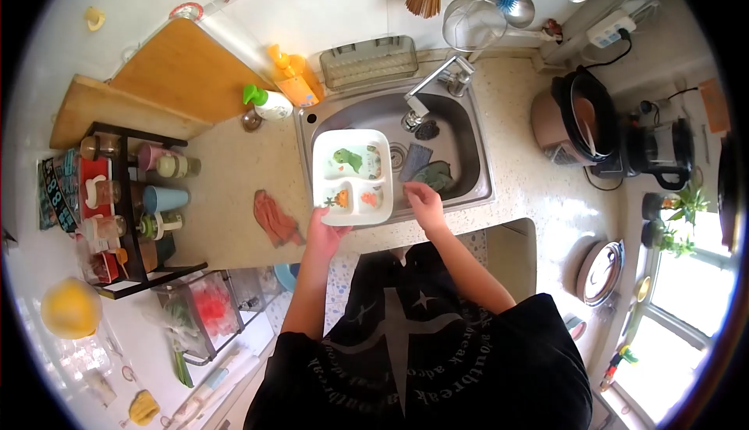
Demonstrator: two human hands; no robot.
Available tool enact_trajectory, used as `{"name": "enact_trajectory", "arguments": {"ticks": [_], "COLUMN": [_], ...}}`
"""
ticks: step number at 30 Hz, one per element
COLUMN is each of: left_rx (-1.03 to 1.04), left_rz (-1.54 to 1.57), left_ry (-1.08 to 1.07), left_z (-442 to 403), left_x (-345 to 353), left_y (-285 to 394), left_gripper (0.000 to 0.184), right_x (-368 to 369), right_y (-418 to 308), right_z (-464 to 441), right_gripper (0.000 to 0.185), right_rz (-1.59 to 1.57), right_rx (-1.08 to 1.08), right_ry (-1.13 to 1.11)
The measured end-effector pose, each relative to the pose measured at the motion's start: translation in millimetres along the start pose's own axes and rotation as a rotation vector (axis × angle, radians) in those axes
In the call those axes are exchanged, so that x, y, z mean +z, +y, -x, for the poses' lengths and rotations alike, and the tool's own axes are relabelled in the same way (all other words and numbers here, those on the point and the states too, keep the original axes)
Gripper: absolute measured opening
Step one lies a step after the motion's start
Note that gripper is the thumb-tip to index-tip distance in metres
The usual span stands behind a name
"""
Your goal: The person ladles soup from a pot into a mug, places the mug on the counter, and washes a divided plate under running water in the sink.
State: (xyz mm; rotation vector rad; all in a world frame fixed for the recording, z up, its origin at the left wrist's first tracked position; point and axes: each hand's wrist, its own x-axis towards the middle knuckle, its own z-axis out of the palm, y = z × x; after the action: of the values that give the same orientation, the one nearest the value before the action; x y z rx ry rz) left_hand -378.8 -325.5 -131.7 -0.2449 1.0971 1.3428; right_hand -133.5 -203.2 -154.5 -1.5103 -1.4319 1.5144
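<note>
A white divided plate [353,176] with green and orange cartoon prints is held over the left part of the steel sink [460,130]. My left hand [326,231] grips its lower left edge, with the fingers partly hidden under it. To the right of the plate, my right hand [424,202] hovers at the sink's front edge with its fingers curled together; whether anything is between them is too small to tell. Inside the sink lie a grey scouring pad [417,162], a green cloth [434,175] and a dark scrubber [427,130], below the faucet [416,110].
An orange cloth [277,218] lies on the counter left of the sink. Behind it stand a green-topped bottle [273,105] and an orange bottle [298,79]. A rack with cups [165,198] is at the left, a rice cooker [573,118] at the right.
</note>
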Motion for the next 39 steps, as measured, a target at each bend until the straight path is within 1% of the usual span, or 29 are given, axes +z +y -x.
{"name": "enact_trajectory", "arguments": {"ticks": [2, 3, 6, 7, 8, 10, 11, 13, 14, 15, 17, 19, 22, 26, 27, 30, 31, 34, 36, 37, 39], "left_rx": [-0.015, -0.027, -0.055, -0.062, -0.104, -0.184, -0.219, -0.291, -0.291, -0.292, -0.289, -0.281, -0.252, -0.280, -0.369, -0.444, -0.449, -0.493, -0.524, -0.535, -0.606], "left_rz": [-0.029, -0.040, -0.063, -0.070, -0.103, -0.173, -0.222, -0.325, -0.371, -0.417, -0.480, -0.516, -0.463, -0.535, -0.526, -0.643, -0.709, -0.769, -0.788, -0.798, -0.777], "left_ry": [-0.062, -0.094, -0.145, -0.155, -0.173, -0.212, -0.228, -0.263, -0.275, -0.289, -0.294, -0.276, -0.446, -0.726, -0.758, -0.765, -0.821, -0.925, -0.939, -0.946, -0.939], "left_z": [5, 5, -1, -4, -6, -12, -16, -23, -25, -22, -23, -23, -17, 0, 5, 27, 38, 79, 104, 115, 138], "left_x": [-2, -2, 1, 3, 5, 9, 13, 28, 36, 48, 72, 93, 117, 146, 154, 171, 178, 196, 202, 201, 202], "left_y": [8, 11, 16, 18, 20, 26, 28, 30, 27, 27, 19, 3, -29, -82, -95, -142, -156, -201, -231, -246, -277], "left_gripper": [0.053, 0.055, 0.059, 0.061, 0.059, 0.056, 0.056, 0.054, 0.054, 0.054, 0.053, 0.052, 0.052, 0.052, 0.054, 0.055, 0.070, 0.072, 0.071, 0.071, 0.070], "right_x": [-5, -10, -34, -43, -52, -72, -80, -95, -102, -106, -119, -133, -150, -169, -173, -192, -197, -215, -229, -235, -244], "right_y": [10, 1, -27, -31, -35, -44, -48, -52, -50, -60, -51, -41, -24, -1, 3, 14, 20, 40, 48, 51, 69], "right_z": [-1, 1, 11, 14, 17, 26, 34, 49, 58, 68, 88, 110, 151, 216, 233, 284, 302, 363, 401, 421, 460], "right_gripper": [0.026, 0.029, 0.034, 0.039, 0.042, 0.043, 0.047, 0.044, 0.042, 0.037, 0.032, 0.029, 0.026, 0.024, 0.024, 0.022, 0.022, 0.021, 0.022, 0.019, 0.025], "right_rz": [-0.075, -0.078, -0.277, -0.353, -0.400, -0.433, -0.415, -0.312, -0.237, -0.258, -0.263, -0.334, -0.506, -0.661, -0.695, -0.768, -0.789, -0.829, -0.843, -0.851, -0.906], "right_rx": [0.012, 0.054, 0.162, 0.160, 0.134, 0.158, 0.131, 0.175, 0.192, 0.246, 0.241, 0.210, 0.196, 0.168, 0.157, 0.133, 0.128, 0.094, 0.086, 0.066, 0.032], "right_ry": [0.011, 0.014, 0.101, 0.105, 0.081, 0.018, -0.023, -0.060, -0.067, -0.046, 0.005, 0.067, 0.261, 0.478, 0.535, 0.683, 0.728, 0.808, 0.853, 0.877, 0.900]}}
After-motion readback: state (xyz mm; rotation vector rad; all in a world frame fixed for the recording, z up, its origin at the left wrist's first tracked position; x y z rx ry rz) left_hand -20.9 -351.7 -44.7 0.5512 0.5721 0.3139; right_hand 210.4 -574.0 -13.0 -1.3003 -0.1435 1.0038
